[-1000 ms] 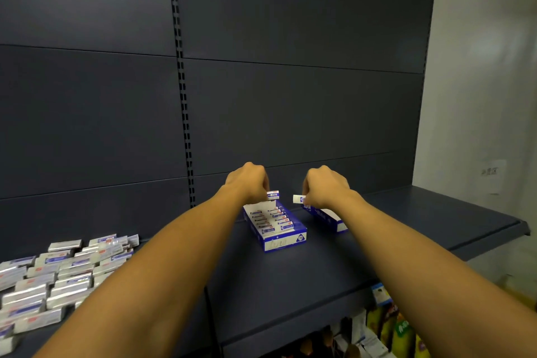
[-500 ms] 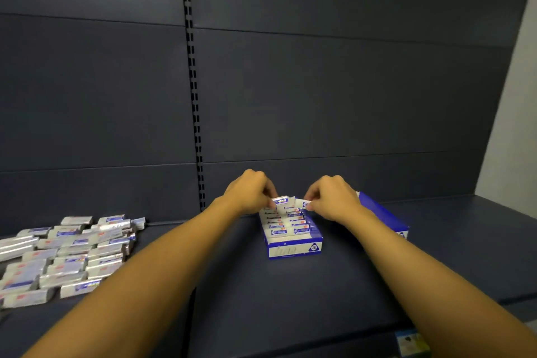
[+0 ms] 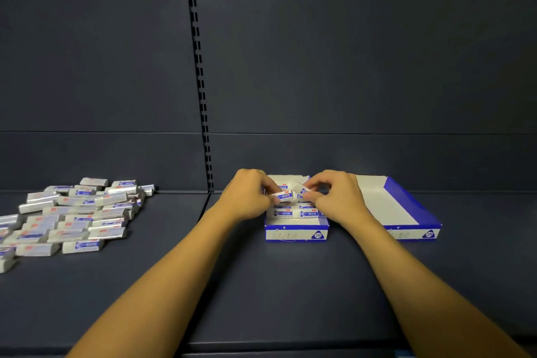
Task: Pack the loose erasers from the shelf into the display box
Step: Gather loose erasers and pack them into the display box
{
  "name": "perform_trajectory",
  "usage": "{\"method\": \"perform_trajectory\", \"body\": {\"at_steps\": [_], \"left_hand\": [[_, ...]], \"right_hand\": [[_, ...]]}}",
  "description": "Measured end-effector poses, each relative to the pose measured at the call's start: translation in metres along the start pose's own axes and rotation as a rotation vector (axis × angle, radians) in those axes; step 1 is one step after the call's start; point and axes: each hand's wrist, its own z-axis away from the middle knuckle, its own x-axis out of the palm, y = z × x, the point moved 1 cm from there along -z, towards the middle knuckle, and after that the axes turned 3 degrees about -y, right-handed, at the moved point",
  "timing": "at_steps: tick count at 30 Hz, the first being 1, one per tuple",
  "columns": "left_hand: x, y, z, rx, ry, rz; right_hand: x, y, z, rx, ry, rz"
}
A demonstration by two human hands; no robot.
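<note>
A blue-and-white display box (image 3: pixel 296 232) sits on the dark shelf, with rows of wrapped erasers inside. Both hands hover over its back half. My left hand (image 3: pixel 250 195) pinches a white eraser with a blue label (image 3: pixel 284 196) just above the rows. My right hand (image 3: pixel 337 196) pinches a second eraser (image 3: pixel 302 189), tilted, touching the first one's end. A pile of loose erasers (image 3: pixel 72 218) in shiny wrappers lies far left on the shelf.
A second blue-and-white box (image 3: pixel 406 206), open and bare inside, lies right of the display box behind my right wrist. The shelf's back panel and a slotted upright (image 3: pixel 200 81) rise close behind. The shelf's front edge (image 3: pixel 261 347) runs below my forearms.
The view has tilted down and closer. Both hands came lower over the display box, each still holding its eraser, and the erasers now meet above the rows.
</note>
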Motion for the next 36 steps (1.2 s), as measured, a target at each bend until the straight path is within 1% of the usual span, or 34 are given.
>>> {"method": "perform_trajectory", "body": {"at_steps": [3,8,16,20,26,30,36], "left_hand": [[0.006,0.0,0.005,0.001,-0.016,0.004],[0.017,0.003,0.009,0.009,-0.071,-0.019],[0.02,0.005,0.01,0.001,-0.043,-0.064],[0.023,0.006,0.009,-0.022,-0.095,-0.072],[0.018,0.004,0.011,-0.052,-0.084,-0.023],[0.019,0.005,0.012,-0.069,-0.111,0.001],[0.02,0.005,0.012,-0.047,-0.164,-0.035]], "right_hand": [[0.001,0.005,-0.001,-0.005,0.001,-0.048],[0.01,0.005,0.001,-0.035,-0.028,0.021],[0.007,0.004,0.002,-0.071,-0.045,0.16],[0.001,0.001,0.004,-0.077,-0.066,0.181],[-0.006,-0.001,0.007,-0.075,-0.143,0.248],[-0.008,-0.001,0.008,-0.057,-0.179,0.246],[-0.005,-0.004,0.007,-0.022,-0.197,0.272]]}}
